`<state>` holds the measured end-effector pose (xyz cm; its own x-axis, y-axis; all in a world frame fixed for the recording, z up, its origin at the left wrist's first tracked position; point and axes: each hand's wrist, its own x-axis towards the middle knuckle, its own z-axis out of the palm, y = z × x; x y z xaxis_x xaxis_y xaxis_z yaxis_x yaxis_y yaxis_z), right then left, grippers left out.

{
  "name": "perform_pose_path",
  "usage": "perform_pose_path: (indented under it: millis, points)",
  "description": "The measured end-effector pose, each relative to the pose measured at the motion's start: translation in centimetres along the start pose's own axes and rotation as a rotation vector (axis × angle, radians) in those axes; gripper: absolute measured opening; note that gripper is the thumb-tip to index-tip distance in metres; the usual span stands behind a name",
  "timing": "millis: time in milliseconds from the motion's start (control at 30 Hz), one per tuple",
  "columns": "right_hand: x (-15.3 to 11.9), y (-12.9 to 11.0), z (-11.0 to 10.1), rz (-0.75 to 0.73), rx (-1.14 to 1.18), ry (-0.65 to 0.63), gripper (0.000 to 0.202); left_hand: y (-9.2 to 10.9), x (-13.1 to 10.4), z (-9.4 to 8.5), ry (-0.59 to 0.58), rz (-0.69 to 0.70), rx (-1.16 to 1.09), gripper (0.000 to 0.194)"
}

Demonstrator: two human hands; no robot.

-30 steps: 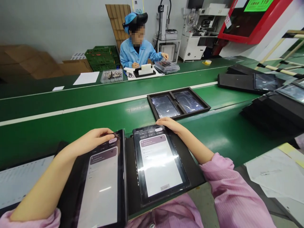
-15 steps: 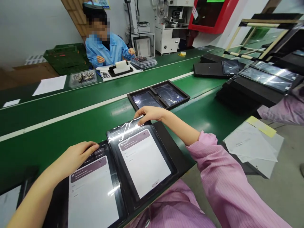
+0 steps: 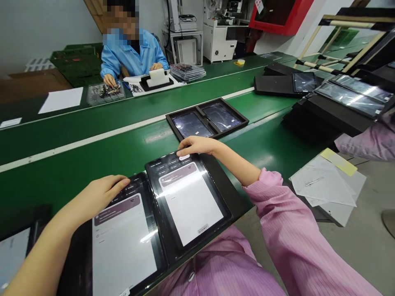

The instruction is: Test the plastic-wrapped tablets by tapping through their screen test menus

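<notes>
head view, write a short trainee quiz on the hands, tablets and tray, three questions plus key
1. True or false: the tablet by the left hand has a lit screen.
2. How many flat dark panels lie in the black tray? A one, B two, C four.
3. Fill in: the sleeve on the arm of the right hand is ....
Key: 1 true; 2 B; 3 pink.
</notes>
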<state>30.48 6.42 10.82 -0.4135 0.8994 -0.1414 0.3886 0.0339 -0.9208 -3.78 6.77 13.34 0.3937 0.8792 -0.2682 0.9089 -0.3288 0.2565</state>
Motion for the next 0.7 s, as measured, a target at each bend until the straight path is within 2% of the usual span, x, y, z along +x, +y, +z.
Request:
perform_pose_path:
  millis: [100, 167, 400, 533, 633, 700]
  points:
    - [0.0, 0.4, 0.4, 0.036, 0.035, -0.005, 0.025, 0.6, -0.5, -0.3, -0.087, -0.009, -0.03, 0.062]
    - [-0.1, 0.7, 0.5, 0.055, 0.046, -0.01, 0.025, 0.8, -0.8, -0.3, -0.096, -0.004, -0.04, 0.063]
    - [0.0, 1.5, 0.8, 0.05, -0.034, -0.001, 0.027, 0.3, -0.8, 0.4, -0.085, 0.018, -0.031, 0.07]
    - [0.2, 1.6, 1.0, 0.041, -0.181, 0.002, 0.023, -0.4, -0.3, 1.0, -0.036, 0.046, 0.0, 0.071]
    - [-0.2, 1.3, 1.2, 0.044, -0.313, 0.053, 0.02, -0.6, -0.4, 1.1, -0.023, 0.059, 0.003, 0.073]
    - [-1.4, 0.9, 1.7, 0.017, -0.386, 0.167, 0.029, -0.4, -0.7, 0.9, -0.044, 0.069, 0.007, 0.076]
